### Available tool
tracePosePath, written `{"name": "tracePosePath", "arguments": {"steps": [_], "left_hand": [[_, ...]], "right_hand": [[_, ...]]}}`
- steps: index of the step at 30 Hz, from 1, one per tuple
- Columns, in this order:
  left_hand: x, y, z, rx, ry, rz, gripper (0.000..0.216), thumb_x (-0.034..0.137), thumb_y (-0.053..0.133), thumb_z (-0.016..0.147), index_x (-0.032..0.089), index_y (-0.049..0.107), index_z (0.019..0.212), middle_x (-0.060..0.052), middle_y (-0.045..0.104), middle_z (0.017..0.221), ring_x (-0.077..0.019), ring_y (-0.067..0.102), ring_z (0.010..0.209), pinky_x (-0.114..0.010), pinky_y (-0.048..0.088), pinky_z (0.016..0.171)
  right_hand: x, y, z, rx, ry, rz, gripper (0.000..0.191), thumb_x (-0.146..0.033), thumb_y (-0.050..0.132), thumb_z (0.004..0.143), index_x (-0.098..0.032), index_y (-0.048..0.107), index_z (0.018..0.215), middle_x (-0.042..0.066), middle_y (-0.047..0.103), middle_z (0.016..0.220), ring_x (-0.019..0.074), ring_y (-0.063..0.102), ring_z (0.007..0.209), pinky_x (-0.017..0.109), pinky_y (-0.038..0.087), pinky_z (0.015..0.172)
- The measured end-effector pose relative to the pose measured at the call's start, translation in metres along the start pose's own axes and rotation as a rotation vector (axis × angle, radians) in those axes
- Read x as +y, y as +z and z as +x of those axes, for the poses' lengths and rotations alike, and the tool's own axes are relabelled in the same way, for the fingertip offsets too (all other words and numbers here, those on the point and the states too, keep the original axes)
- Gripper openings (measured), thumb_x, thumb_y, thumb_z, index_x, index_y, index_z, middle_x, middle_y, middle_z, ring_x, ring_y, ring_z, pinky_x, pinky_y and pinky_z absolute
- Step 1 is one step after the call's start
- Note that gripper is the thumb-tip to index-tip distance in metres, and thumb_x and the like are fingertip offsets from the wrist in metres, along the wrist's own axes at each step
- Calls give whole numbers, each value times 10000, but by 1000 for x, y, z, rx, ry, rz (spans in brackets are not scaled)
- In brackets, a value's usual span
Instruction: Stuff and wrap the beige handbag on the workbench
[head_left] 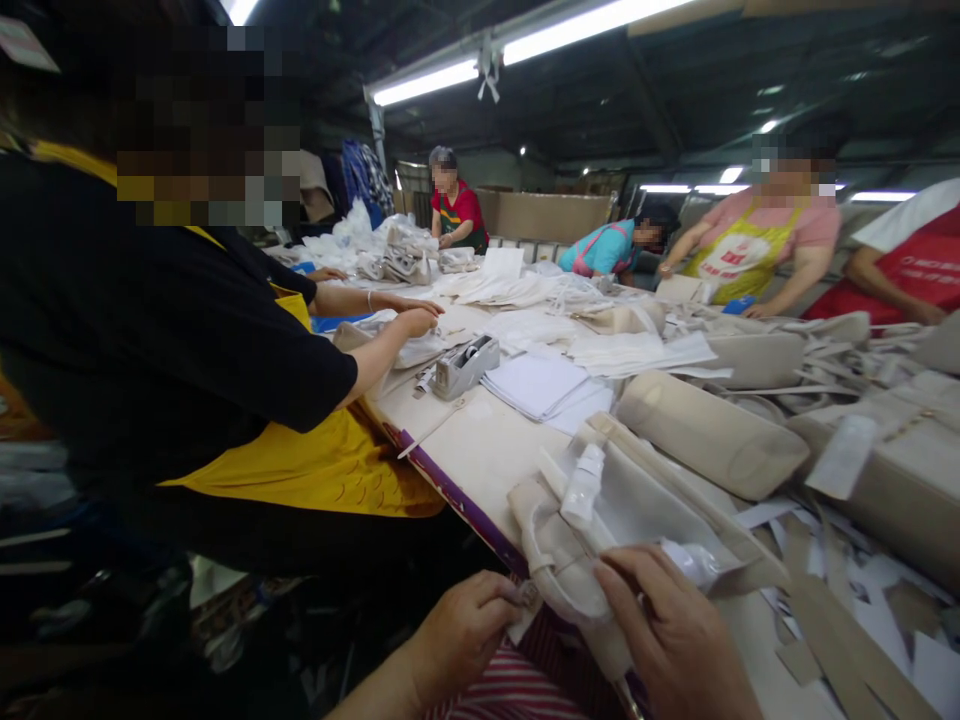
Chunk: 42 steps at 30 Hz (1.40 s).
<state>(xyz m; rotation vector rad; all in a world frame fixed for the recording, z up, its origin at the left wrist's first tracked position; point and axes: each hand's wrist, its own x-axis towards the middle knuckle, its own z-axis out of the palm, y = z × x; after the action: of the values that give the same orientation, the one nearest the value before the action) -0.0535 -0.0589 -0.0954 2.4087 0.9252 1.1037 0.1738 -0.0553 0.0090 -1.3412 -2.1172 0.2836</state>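
Both our hands pinch the beige handbag [600,530] at the table edge [450,490], left hand [461,630] at seven o'clock, right hand [675,640] at five, so a loosened grip could drop it floorward.

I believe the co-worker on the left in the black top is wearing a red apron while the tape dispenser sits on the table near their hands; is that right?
Not quite: the head view shows the co-worker's apron is yellow, not red. The tape dispenser does sit on the table near their hands.
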Motion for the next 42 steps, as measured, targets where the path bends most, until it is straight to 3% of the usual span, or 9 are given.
{"name": "tracePosePath", "arguments": {"steps": [5,8,11,18,24,28,31,36,42], "left_hand": [[6,7,8,-53,-249,-345,357,31,483,696,175,550,1016,-54,578,1015,-172,552,954,-305,466,857],[14,3,17,-39,-433,-591,311,149,541,763,175,497,1070,-57,584,1024,-185,550,973,-328,445,892],[20,4,27,17,-550,-517,310,224,572,800,201,512,1104,-48,577,1027,-184,538,975,-321,426,902],[36,8,76,118,-550,-295,230,231,624,762,209,628,992,-54,516,1027,-195,499,994,-301,406,906],[47,11,119,4,-427,-307,14,194,620,762,190,631,769,-27,543,897,-179,514,914,-293,401,857],[39,28,119,138,-359,-180,121,298,612,792,189,566,766,-23,533,849,-189,517,867,-313,419,799],[25,35,127,282,-315,-116,385,410,691,713,192,542,993,-59,542,1006,-232,514,972,-363,433,842],[21,18,176,100,-54,41,243,353,589,797,256,610,1019,-35,604,1111,-239,498,1086,-411,356,964],[48,-10,227,96,-24,131,172,325,500,837,216,615,902,-19,660,898,-204,574,889,-339,391,832]], "right_hand": [[13,4,-15,123,-312,-347,346,-377,596,800,-202,561,1097,46,633,1107,238,527,1056,357,312,907],[6,28,-15,208,-355,-342,297,-356,505,855,-211,570,1106,16,665,1074,236,546,1050,400,237,967],[3,46,-11,309,-304,-201,295,-233,365,925,-175,540,1156,16,696,934,202,582,963,421,212,1007],[28,23,-5,201,-320,-122,357,-145,483,856,-118,445,1211,62,645,999,177,569,927,391,234,993],[45,-5,-6,223,-201,-66,375,-173,506,848,-191,419,1213,7,634,978,160,574,898,375,230,989],[47,-23,-14,265,-191,-4,373,-155,508,833,-201,427,1195,4,629,935,163,572,872,401,251,992],[47,-28,-13,308,-193,67,372,-156,538,815,-206,452,1173,-3,640,900,158,572,819,413,293,974],[47,-42,11,431,-185,99,291,-193,568,812,-209,525,1099,13,672,930,173,587,849,419,338,952],[41,-83,40,477,-165,115,243,-244,557,818,-191,582,1054,48,675,982,198,580,915,392,397,893]]}}
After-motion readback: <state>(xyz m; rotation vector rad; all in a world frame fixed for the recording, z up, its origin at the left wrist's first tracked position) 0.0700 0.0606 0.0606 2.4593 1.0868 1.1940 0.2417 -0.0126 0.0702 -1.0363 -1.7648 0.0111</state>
